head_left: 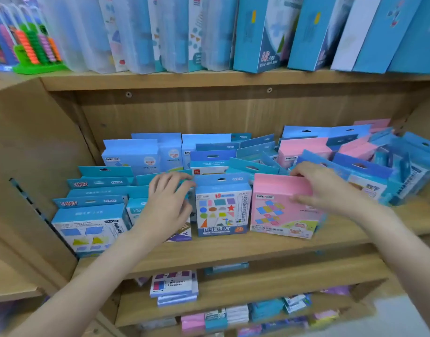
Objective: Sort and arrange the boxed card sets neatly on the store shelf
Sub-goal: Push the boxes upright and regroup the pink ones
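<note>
Several blue and pink boxed card sets stand in rows on the middle wooden shelf (233, 249). My right hand (323, 188) pinches the top right corner of a pink box (274, 210) at the front, thumb on its face and fingers behind. My left hand (165, 200) curls over the top of a blue box (182, 235) that it mostly hides, just left of a blue shapes box (221, 207). More blue boxes (87, 224) stand upright at the front left. Blue and pink boxes (369, 166) lean untidily at the right.
The shelf above holds tall blue and clear packages (257, 32) and a green abacus (36, 49). A wooden side panel (31, 166) closes the left. Lower shelves carry stacked small boxes (175, 288). A bare strip of shelf runs along the front edge.
</note>
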Tool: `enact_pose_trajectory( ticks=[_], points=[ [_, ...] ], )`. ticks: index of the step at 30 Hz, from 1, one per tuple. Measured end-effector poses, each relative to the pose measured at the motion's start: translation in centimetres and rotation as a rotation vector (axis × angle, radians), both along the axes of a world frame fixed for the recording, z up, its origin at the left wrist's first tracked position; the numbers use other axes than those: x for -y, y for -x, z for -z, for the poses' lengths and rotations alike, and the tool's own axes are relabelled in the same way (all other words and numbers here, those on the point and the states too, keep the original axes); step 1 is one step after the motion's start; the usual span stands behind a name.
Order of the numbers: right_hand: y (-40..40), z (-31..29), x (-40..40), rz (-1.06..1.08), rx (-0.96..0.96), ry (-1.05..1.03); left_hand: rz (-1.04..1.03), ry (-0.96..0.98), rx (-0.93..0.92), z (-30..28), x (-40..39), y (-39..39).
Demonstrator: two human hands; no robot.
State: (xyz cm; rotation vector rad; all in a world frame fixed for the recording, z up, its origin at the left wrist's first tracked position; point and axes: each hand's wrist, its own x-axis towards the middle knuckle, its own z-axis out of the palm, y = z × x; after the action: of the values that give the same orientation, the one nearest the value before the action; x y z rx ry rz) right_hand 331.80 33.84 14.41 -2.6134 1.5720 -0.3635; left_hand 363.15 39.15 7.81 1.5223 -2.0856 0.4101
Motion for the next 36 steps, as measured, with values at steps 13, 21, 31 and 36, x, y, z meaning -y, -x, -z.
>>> enact_pose_trajectory(
  ticks=[13,21,31,36],
  points=[
    [-2.4,1.2,-0.7,-0.019,-0.160,0.189,0.038,0.026,0.005,0.6,-0.5,-0.2],
    [-9.5,-1.4,2.1,-0.292,0.106,0.086,-0.090,0.065,-0.122,-0.6,-1.9,-3.7],
    [-29.7,-3.4,7.2,-0.688,-0.047,-0.293,-0.471,-0.155,-0.151,-2.2,-4.7,-11.9],
    [-34.9,-2.6,7.9,-0.757,-0.217,-0.354,-0.474,-0.106,-0.109,-1.4,-5.4,-12.2]
  ],
)
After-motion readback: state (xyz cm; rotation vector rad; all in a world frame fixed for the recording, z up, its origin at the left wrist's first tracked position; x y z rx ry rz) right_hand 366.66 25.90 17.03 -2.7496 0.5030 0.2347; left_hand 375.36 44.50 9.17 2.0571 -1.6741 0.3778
